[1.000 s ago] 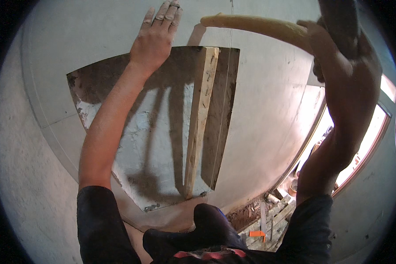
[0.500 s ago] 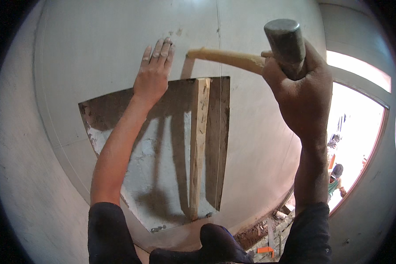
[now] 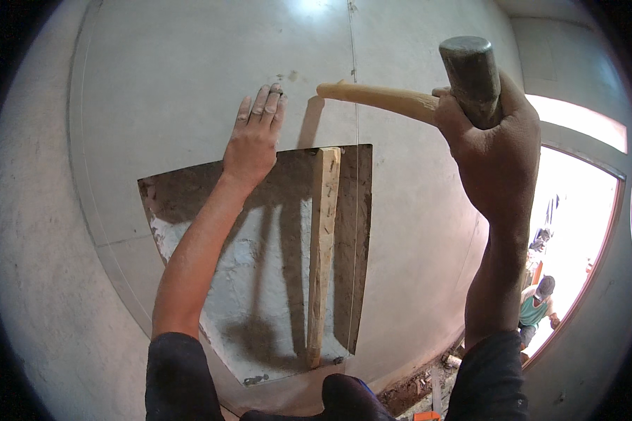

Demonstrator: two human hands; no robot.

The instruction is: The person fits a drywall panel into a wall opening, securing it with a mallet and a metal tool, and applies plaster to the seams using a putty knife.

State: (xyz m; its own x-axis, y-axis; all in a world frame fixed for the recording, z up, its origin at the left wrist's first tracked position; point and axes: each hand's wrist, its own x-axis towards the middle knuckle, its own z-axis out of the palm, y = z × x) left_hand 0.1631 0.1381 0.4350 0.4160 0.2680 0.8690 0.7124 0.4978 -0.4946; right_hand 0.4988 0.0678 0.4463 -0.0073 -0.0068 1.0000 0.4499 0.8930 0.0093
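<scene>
My left hand [image 3: 256,137] lies against the pale grey wall panel [image 3: 414,189], its fingers stretched out above a cut-out opening. A small dark speck shows at its fingertips; I cannot tell what it is. Raised on the right, my right hand [image 3: 495,144] is closed round a hammer [image 3: 386,99] close to its head. The dark, blunt metal head points up, and the pale wooden handle reaches left across the panel. Inside the opening stands a wooden batten [image 3: 323,259] with several nails or marks along it, in front of a rough whitish surface [image 3: 239,281].
Thin string lines [image 3: 358,133] run down the panel. To the right is a bright doorway [image 3: 576,224], where a person [image 3: 537,309] in a green top crouches outside. Rubble and an orange object [image 3: 425,416] lie on the floor below.
My view has shifted, so the opening sits lower and slightly farther right. Both hands keep their hold and pose. More of the person outside shows.
</scene>
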